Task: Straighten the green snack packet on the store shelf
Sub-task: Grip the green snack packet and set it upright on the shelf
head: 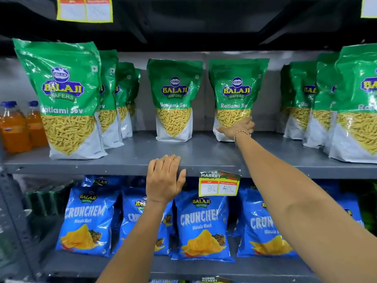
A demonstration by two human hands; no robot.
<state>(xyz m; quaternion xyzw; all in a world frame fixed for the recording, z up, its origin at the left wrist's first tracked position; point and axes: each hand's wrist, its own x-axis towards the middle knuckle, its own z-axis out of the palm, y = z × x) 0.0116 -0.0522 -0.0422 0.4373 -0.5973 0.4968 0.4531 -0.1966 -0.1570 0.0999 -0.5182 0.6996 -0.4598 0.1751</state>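
A green snack packet (236, 92) stands at the back of the grey shelf (204, 154), right of centre, upright and leaning slightly. My right hand (237, 128) reaches in and grips its lower front, fingers wrapped around the bottom corner. Another green packet (174, 99) of the same kind stands upright just to its left, untouched. My left hand (164, 177) rests flat on the shelf's front edge, fingers curled over the lip, holding no packet.
Rows of green packets fill the left (61, 99) and right (350, 103) ends of the shelf. Orange drink bottles (18, 127) stand far left. Blue chip bags (201, 223) line the shelf below. A price tag (219, 183) hangs from the edge.
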